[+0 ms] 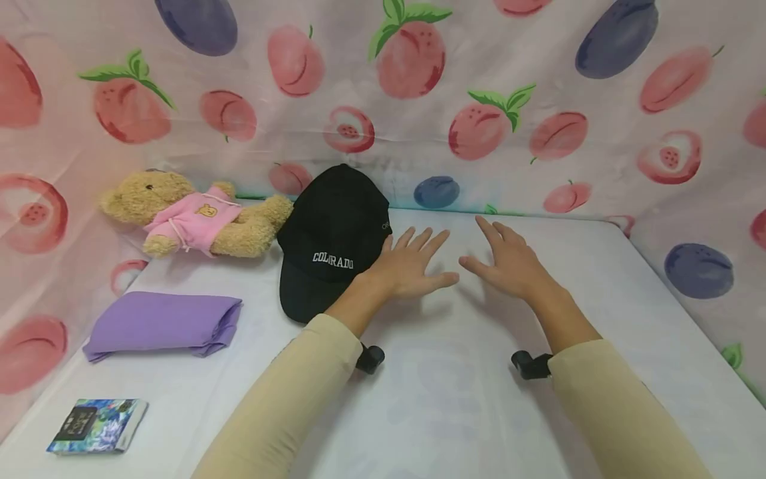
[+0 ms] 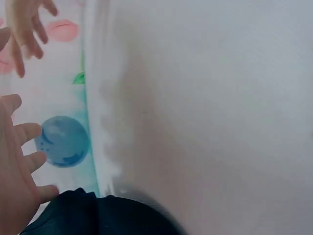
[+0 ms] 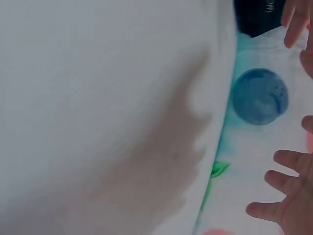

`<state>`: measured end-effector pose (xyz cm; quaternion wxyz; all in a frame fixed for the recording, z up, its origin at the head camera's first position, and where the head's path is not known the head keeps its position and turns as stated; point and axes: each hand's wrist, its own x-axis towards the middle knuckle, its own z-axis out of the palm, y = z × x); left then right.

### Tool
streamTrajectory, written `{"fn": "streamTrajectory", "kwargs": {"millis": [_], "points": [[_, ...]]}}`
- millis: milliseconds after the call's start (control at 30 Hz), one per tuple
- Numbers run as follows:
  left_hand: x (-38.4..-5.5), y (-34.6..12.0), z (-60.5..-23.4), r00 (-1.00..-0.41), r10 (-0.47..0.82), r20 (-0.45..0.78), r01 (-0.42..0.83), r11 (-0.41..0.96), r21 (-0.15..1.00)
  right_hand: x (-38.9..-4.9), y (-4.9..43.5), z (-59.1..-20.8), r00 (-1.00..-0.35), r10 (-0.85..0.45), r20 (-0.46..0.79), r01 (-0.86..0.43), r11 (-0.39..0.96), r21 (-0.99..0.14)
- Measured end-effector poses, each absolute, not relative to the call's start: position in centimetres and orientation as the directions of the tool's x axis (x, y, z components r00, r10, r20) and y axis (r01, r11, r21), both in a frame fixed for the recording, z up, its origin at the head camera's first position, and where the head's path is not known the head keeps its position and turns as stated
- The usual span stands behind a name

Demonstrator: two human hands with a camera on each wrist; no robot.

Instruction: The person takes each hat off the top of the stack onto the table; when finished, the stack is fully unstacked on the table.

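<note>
Both hands hover over the white table with fingers spread and nothing held. In the head view my left hand (image 1: pixel 409 266) is just right of a black cap (image 1: pixel 335 233) lettered COLORADO, its wrist overlapping the cap's edge. To the right, my right hand (image 1: pixel 505 263) faces it across a small gap, thumbs pointing toward each other. The left wrist view shows the left hand (image 2: pixel 17 171) at the left edge, with the cap (image 2: pixel 102 215) dark along the bottom. In the right wrist view, the right hand (image 3: pixel 296 191) shows spread fingers, and part of the cap (image 3: pixel 257 17) appears at the top.
A teddy bear (image 1: pixel 197 216) in a pink hoodie lies at the back left, against the cap. Nearer me are a folded purple cloth (image 1: pixel 161 324) and a small box with a colourful floral print (image 1: pixel 102 426). A fruit-printed curtain (image 1: pixel 419 120) borders the white table (image 1: pixel 443 412).
</note>
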<state>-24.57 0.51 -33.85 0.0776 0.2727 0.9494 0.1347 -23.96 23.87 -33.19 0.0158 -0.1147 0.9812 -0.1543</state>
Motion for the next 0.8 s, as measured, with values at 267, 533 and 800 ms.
{"fn": "streamTrajectory", "kwargs": {"millis": [267,533,800], "points": [[-24.5,-0.4,-32.7,-0.836,0.546,-0.053,0.489,0.785,0.381,-24.2,22.7,-32.4,-0.955,-0.293,0.041,-0.283,0.865,-0.414],[-24.2,-2.2,-32.1,-0.814,0.575,-0.081,0.415,0.673,0.612,-24.1,21.7,-31.6,-0.956,-0.292,-0.026,-0.240,0.829,-0.505],[-23.8,-4.7,-29.9,-0.801,0.589,-0.109,0.371,0.631,0.681,-24.0,20.3,-30.6,-0.948,-0.308,-0.083,-0.219,0.819,-0.531]]}}
